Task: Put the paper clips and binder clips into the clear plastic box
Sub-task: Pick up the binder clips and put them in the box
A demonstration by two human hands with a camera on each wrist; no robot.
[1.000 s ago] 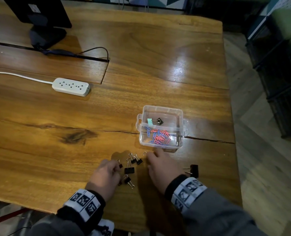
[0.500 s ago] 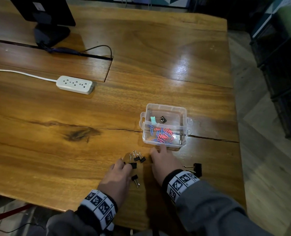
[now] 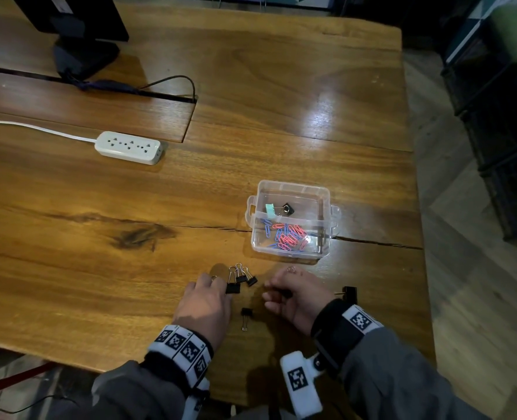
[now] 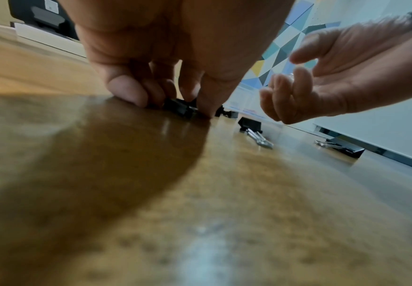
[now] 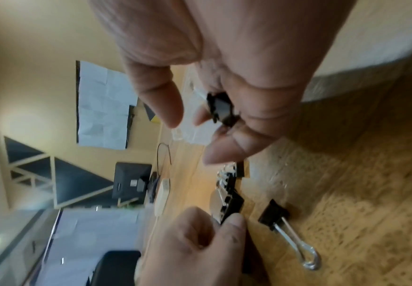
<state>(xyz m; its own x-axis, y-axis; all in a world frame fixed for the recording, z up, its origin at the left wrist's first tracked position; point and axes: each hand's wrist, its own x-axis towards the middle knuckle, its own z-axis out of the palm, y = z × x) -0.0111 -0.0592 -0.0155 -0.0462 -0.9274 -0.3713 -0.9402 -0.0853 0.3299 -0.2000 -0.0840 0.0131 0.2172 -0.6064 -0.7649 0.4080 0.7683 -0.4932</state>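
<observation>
Right hand [image 3: 296,295], raised and turned on edge, pinches a small black binder clip [image 5: 221,108]. Left hand [image 3: 204,304], palm down, fingertips gripping another black clip [image 4: 179,107] on the wooden table [image 3: 99,253].

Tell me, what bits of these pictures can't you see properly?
- Head view: the right hand covers most of the black binder clip it holds; only the right wrist view shows it.
- Head view: the left hand hides part of the clip under its fingertips.
- Left wrist view: the near table is blurred.
- Head view: the paper clips in the clear box overlap, too small to count.
</observation>
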